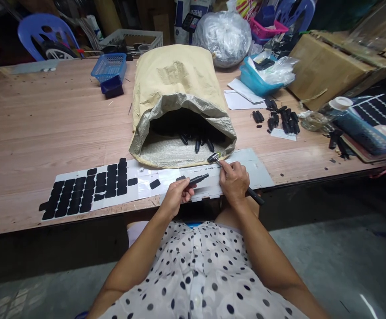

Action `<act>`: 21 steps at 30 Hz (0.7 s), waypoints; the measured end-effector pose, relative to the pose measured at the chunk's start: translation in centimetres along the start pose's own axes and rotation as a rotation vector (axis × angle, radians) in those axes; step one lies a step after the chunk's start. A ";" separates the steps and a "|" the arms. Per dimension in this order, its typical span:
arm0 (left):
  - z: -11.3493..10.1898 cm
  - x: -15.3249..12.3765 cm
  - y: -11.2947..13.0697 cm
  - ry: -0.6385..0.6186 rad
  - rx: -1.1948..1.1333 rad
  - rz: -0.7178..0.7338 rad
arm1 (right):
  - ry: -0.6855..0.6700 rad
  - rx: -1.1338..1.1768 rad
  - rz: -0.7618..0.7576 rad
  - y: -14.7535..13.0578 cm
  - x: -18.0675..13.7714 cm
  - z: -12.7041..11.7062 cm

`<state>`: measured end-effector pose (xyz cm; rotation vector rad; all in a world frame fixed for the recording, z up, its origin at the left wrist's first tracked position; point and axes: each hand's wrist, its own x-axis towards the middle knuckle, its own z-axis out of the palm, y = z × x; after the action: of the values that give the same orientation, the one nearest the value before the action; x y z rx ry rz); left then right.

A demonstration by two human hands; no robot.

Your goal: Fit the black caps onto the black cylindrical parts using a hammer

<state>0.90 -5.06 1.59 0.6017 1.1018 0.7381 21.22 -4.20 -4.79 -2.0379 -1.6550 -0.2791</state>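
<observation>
In my left hand (177,195) is a slim black pen-shaped piece (199,178), pinched in the fingers and pointing to the right. My right hand (234,181) is wrapped round a small hammer (254,195); its metal head sticks out past the fingers near the sack's lower edge. Straight ahead lies an open yellow woven sack (179,71), its mouth facing me, with several black tubular pieces (197,145) inside. A white sheet (133,170) with rows of black rounded patches lies along the table edge, left of my hands. Beneath both hands is a flat grey board (251,168).
Blue baskets (110,66) stand at the back left. To the right are a heap of black parts (284,117), a turquoise basin (251,79), a cardboard box (332,66) and a lidded jar (329,108). A bulging clear plastic bag (224,37) sits behind the sack.
</observation>
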 end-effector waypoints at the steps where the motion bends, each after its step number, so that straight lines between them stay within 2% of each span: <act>1: 0.0 -0.2 -0.1 -0.009 -0.024 -0.020 | 0.003 -0.006 -0.003 0.0 0.0 0.0; 7: -0.4 -1.1 -1.0 -0.100 -0.192 -0.249 | 0.000 -0.013 0.007 0.0 0.1 -0.1; 12: -0.3 -1.9 -1.4 -0.127 -0.306 -0.404 | -0.022 -0.019 0.019 0.1 0.1 0.0; 21: 0.1 -2.2 -2.8 -0.160 -0.283 -0.425 | -0.010 -0.005 0.021 0.1 0.2 0.0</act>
<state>1.02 -8.53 0.73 0.1707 0.9149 0.4546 21.33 -4.08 -4.68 -2.0619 -1.6401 -0.2661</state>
